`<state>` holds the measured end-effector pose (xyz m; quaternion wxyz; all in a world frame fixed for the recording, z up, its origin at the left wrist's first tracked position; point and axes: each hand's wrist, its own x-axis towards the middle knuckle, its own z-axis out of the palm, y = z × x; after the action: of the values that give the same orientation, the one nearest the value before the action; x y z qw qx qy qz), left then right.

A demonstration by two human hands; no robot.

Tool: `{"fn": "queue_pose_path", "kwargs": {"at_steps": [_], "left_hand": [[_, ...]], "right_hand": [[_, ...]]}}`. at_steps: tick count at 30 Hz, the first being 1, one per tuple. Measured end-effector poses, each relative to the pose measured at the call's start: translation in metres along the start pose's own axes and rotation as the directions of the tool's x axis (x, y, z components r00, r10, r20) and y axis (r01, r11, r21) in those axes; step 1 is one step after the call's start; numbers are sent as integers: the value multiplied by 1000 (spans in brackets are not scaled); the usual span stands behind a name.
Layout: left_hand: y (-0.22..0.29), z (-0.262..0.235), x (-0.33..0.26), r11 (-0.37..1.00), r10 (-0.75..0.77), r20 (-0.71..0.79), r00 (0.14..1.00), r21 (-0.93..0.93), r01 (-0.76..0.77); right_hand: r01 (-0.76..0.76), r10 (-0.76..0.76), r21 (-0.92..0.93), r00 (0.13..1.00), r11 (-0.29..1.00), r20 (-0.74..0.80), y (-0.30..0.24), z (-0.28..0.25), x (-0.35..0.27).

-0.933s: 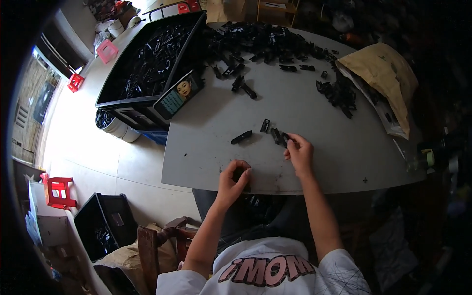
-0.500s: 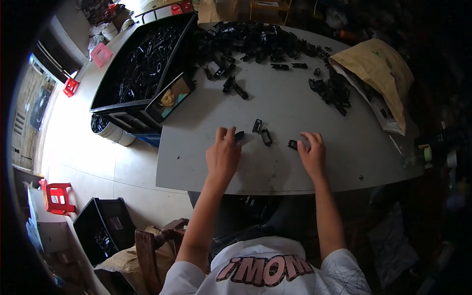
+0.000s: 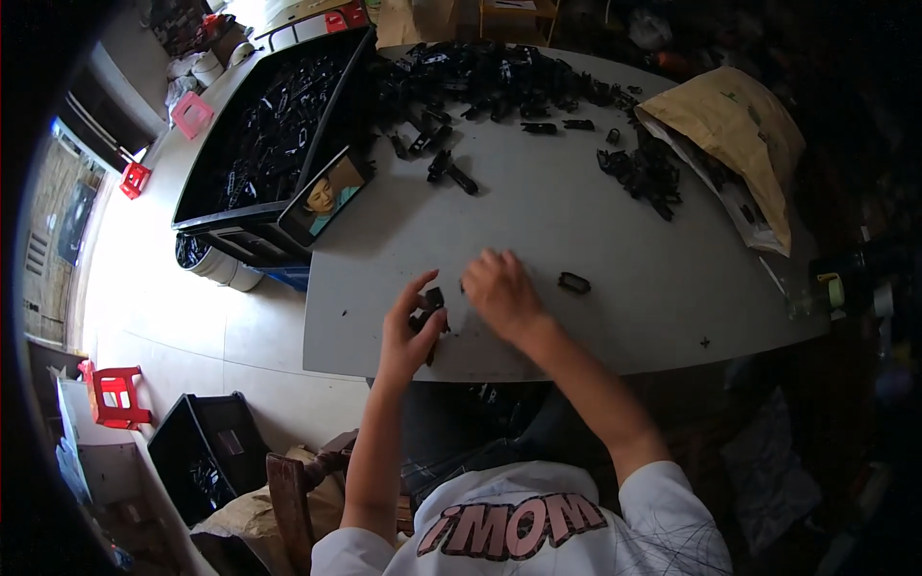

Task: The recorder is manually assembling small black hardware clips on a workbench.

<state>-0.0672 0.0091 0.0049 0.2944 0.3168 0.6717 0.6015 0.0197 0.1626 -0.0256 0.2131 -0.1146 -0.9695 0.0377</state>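
Note:
My left hand (image 3: 407, 328) is near the table's front edge, thumb and fingers curled around black plastic parts (image 3: 434, 299); how many is unclear. Just to its right, my right hand (image 3: 503, 296) is low over the table with its fingers bunched together. A small dark bit shows at the fingertips, but the hand hides what they hold. A black oblong frame piece (image 3: 574, 282) lies by itself on the grey table (image 3: 403, 230), to the right of my right hand.
A heap of black plastic parts (image 3: 480, 82) covers the table's far side. At left stands a large black crate (image 3: 252, 213) of similar parts, a phone (image 3: 327, 197) leaning against it. A smaller pile (image 3: 642, 178) lies beside a brown paper sack (image 3: 725, 115) at right.
My right hand has left the frame piece and moved left toward my left hand. My left hand has turned and now grips black parts. The two pieces in the middle no longer show there.

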Motion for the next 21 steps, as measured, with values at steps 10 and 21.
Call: {"fn": "queue_pose_path", "kwargs": {"at_steps": [10, 21], "left_hand": [[-3, 33, -21, 985, -97, 153, 983, -130, 117], [-16, 35, -29, 993, -66, 173, 983, -89, 83]], "right_hand": [[-366, 385, 178, 919, 914, -90, 30, -69, -78], [-350, 346, 126, 937, 928, 54, 65, -78, -89]]}}
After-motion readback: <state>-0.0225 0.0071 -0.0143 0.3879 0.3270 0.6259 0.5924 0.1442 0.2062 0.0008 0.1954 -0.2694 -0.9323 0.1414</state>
